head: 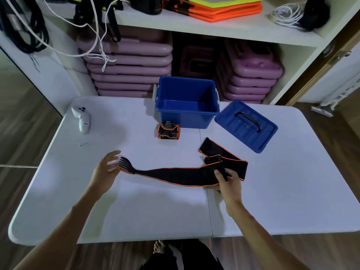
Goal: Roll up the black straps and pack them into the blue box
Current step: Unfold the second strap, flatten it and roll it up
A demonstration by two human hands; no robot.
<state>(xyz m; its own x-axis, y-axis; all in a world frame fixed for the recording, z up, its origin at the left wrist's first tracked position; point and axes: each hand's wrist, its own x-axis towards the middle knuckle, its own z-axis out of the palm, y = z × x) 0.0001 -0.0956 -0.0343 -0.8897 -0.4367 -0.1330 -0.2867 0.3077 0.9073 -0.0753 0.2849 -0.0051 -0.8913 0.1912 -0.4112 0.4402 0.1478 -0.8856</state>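
Observation:
A long black strap with orange edging point(175, 175) lies stretched across the white table point(136, 211). My left hand point(106, 170) hovers open at its striped left end, fingers spread and touching or just above it. My right hand point(227, 182) pinches the strap near its right part, where it folds back over itself point(220, 151). A rolled-up strap point(168, 130) stands in front of the blue box point(187, 117), which is open and looks empty. The box's blue lid point(245, 125) lies flat to the right of the box.
A white controller point(82, 118) and a small screw point(83, 144) lie on the table's left side. Behind the table stands a shelf with stacked purple cases point(128, 61), hanging cables point(93, 36) and orange folded items point(216, 8). My bare foot point(158, 247) shows below the table edge.

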